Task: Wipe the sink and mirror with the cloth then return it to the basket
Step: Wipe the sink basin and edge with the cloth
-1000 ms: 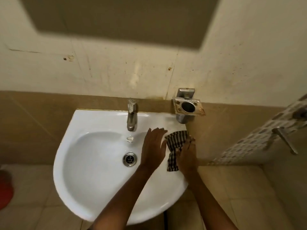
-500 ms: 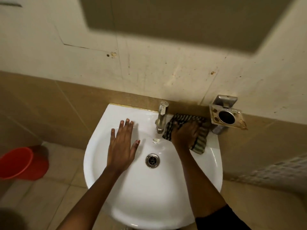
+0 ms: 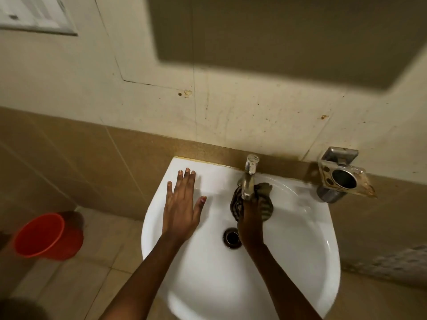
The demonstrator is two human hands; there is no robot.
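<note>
The white sink (image 3: pixel 288 262) hangs on the tiled wall below the mirror (image 3: pixel 288 38), whose lower part fills the top of the view. My right hand (image 3: pixel 250 218) presses the bunched striped cloth (image 3: pixel 265 207) against the basin just under the metal tap (image 3: pixel 249 179). My hand and the tap's spout cover part of the cloth. My left hand (image 3: pixel 181 204) lies flat on the sink's left rim with fingers spread, holding nothing. The drain (image 3: pixel 231 237) shows beside my right wrist. No basket is in view.
A metal holder (image 3: pixel 342 177) is fixed to the wall right of the sink. A red bucket (image 3: pixel 44 236) stands on the tiled floor to the left. A pale window frame (image 3: pixel 34 15) sits at the top left.
My right hand has carried the cloth from the sink's right rim to the back and then under the tap. My left hand shifted to the left rim. The view has panned left.
</note>
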